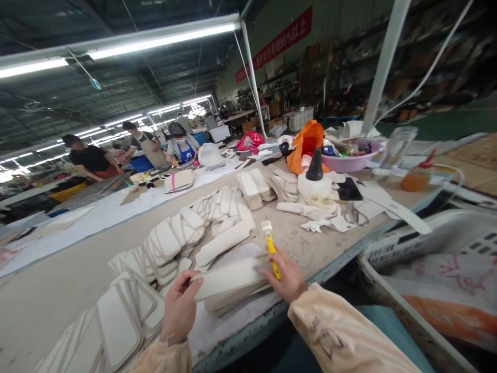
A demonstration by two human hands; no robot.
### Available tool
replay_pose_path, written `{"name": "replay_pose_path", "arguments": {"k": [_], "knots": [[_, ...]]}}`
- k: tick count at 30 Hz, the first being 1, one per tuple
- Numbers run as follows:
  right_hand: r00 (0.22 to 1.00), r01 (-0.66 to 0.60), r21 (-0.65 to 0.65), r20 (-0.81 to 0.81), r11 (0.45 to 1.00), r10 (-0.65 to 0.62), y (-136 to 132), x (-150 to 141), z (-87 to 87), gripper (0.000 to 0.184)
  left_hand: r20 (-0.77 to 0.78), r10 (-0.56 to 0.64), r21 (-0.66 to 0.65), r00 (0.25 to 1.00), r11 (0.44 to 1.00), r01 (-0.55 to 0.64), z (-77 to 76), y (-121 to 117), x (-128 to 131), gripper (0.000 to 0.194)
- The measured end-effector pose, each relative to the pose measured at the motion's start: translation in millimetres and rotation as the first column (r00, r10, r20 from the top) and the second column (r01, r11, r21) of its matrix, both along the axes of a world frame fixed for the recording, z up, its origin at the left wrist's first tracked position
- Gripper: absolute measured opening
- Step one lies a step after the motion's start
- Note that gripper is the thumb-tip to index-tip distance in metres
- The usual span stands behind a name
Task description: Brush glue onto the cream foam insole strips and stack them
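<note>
My left hand [180, 305] pinches the left end of a long off-white strip with rounded ends [231, 278], thumb on top. The strip is over a stack of similar strips [229, 303] near the table's front edge. My right hand [286, 275] has its fingers closed around a yellow-handled brush [271, 243], its whitish, caked head pointing up and away. The fingers of that hand also reach the strip's right end, which looks blurred. Just beyond, another long strip [223, 242] lies on the table beside overlapping rows of smaller rounded pieces [165, 238].
A white container with a black cone [314, 181], scissors [356, 217], a purple basin [351, 161] and an amber bottle [416, 178] are at the right. A white plastic basket [373, 274] stands beside the table. Several people work at tables at the far left.
</note>
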State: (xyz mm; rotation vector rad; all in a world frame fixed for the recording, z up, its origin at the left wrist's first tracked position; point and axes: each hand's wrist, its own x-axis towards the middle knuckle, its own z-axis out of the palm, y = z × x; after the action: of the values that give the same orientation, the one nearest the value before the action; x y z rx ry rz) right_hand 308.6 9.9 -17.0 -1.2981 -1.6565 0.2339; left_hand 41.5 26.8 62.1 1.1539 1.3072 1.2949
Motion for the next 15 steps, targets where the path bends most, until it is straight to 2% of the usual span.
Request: {"name": "replay_pose_path", "arguments": {"k": [3,8,12,15], "knots": [[0.993,-0.099,0.024,-0.062,0.995,0.1,-2,1,7.9,0.016,0.169,-0.004,0.012,0.986,1.0,0.002,25.5,-3,14,0.024],[0.923,-0.294,0.041,-0.248,0.955,0.295,-12,-3,19.9,0.015,0.287,0.016,-0.007,0.958,1.0,-0.015,62.2,-5,27,0.026],[0.867,-0.388,0.094,-0.301,0.917,0.398,-21,-11,25.2,0.019,0.334,0.039,-0.019,0.942,0.999,-0.035,78.3,-6,29,0.025],[0.864,-0.372,0.098,-0.326,0.923,0.383,-25,-18,24.5,0.019,0.34,0.055,-0.021,0.939,0.998,-0.051,81.1,-6,27,0.024]]}}
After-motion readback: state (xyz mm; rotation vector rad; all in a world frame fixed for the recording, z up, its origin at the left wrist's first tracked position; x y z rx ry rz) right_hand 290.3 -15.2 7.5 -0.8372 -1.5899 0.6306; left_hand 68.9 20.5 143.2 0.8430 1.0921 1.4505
